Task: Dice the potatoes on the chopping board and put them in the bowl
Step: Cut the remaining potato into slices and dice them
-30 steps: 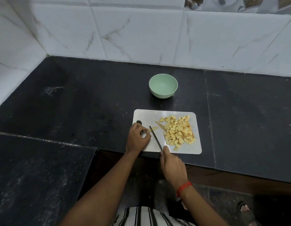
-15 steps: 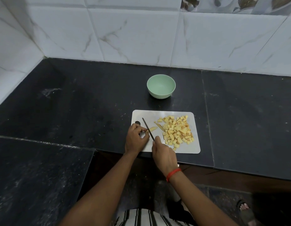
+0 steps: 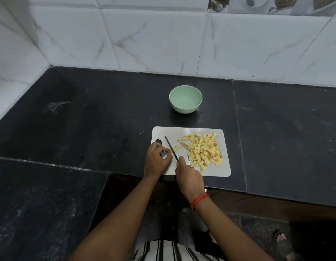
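No readable text, label, brand or number on the chopping board [image 3: 163, 133], bowl [image 3: 184, 108] or wall tiles [image 3: 154, 44]

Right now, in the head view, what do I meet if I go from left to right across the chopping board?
The left hand → knife → potato slice → pile of potato cubes. The right hand, which holds the knife, is left out: it overlaps the knife and the pile.

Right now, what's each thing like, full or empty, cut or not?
bowl: empty, upright
chopping board: flat on counter
diced potatoes: heaped on chopping board, right side
potato strip: uncut, beside the blade
knife: blade at potato strip's end
left hand: pinches potato strip
right hand: grips knife
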The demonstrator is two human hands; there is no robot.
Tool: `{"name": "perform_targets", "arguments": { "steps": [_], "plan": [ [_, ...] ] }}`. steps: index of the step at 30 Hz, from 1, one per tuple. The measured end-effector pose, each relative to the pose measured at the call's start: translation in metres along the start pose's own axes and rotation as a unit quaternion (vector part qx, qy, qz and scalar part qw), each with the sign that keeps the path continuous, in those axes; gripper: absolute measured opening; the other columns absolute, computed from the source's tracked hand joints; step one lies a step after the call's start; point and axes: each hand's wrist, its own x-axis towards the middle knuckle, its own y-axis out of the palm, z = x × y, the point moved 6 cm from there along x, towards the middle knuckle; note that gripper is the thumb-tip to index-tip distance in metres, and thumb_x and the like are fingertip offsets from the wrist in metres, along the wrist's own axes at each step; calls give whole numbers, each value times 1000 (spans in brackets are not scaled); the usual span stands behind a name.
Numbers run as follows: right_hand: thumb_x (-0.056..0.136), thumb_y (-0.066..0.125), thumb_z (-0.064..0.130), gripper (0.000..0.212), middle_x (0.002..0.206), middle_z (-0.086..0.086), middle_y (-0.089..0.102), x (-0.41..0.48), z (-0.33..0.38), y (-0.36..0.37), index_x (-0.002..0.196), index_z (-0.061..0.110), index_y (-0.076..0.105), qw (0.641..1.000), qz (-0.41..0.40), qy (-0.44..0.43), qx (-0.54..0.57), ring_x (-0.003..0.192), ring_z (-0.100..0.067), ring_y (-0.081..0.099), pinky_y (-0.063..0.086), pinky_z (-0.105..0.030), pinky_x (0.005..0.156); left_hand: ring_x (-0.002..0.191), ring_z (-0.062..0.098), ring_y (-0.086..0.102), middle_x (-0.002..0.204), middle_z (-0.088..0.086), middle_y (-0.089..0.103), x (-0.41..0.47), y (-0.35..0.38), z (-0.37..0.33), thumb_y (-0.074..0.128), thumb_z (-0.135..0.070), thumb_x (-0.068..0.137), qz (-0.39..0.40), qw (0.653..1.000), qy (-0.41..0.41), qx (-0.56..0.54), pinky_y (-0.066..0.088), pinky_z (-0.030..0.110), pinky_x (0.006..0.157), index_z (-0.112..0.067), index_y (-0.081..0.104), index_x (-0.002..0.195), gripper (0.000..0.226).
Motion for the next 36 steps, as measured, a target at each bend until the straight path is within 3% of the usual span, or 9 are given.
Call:
{"name": "perform_targets", "arguments": {
  "steps": [5, 10, 15, 20, 28, 36],
  "plan": [
    [107, 35, 26, 15, 79, -8, 67, -9, -3, 1, 120, 20, 35, 1000, 26, 0, -7, 70, -33, 66, 36, -34, 52, 90, 10, 54, 93, -8, 54, 0, 1, 0, 76, -18, 83, 1, 1000, -6, 1, 37, 10, 70, -14, 71, 83, 7],
    [106, 33, 32, 8, 76, -3, 65, -48, -24, -4, 107, 24, 33, 999, 28, 5, 21, 68, -31, 66, 44, -38, 53, 87, 10, 54, 93, -7, 54, 1, 1, 1, 77, -21, 83, -4, 1000, -9, 0, 38, 11, 68, -13, 70, 81, 11],
    [106, 33, 37, 16, 64, 9, 50, -72, -38, -6, 94, 30, 27, 998, 4, 8, 67, 59, -24, 63, 38, -34, 49, 85, 9, 57, 94, -10, 55, 0, -2, 5, 77, -20, 76, -4, 999, -22, -30, 44, 17, 65, -15, 73, 81, 8],
    [107, 35, 33, 14, 64, 0, 56, -38, -26, -8, 97, 24, 33, 998, -35, -16, 58, 56, -32, 59, 46, -41, 48, 86, 8, 56, 97, -10, 54, 0, 0, 4, 79, -22, 75, 8, 1000, -22, -16, 39, 10, 66, -17, 75, 86, 13],
    [107, 36, 32, 15, 69, -10, 63, -2, -11, -4, 108, 17, 39, 998, -4, -38, 53, 62, -36, 60, 31, -35, 48, 91, 10, 57, 97, -9, 55, 0, 0, 6, 79, -25, 75, 7, 1000, -6, -14, 41, 13, 70, -16, 76, 85, 14],
    [107, 35, 32, 14, 69, -10, 63, -3, -13, -1, 105, 18, 37, 998, -6, -33, 58, 61, -37, 61, 35, -35, 47, 90, 6, 59, 96, -9, 58, -1, -2, 6, 81, -15, 76, -7, 999, -3, -39, 45, 16, 70, -16, 77, 82, 8]
  ]
}}
